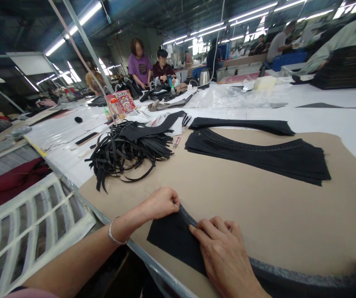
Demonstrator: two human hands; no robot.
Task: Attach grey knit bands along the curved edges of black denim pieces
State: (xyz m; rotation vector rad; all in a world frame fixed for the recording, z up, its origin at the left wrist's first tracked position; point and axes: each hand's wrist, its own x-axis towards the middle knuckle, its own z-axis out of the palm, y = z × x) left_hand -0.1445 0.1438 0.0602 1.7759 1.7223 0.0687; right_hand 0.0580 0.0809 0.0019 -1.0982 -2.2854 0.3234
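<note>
A curved black fabric piece lies on the brown cardboard sheet at the table's near edge. My left hand is closed in a pinch on the piece's upper edge, a bracelet on its wrist. My right hand rests on the same piece just to the right, its fingers pressed together along the edge. The piece runs on to the right under my right hand.
A stack of black cut pieces lies further up the cardboard, one more piece behind it. A tangle of black strips sits to the left. A white grid rack stands at the left. Several people work at the far end.
</note>
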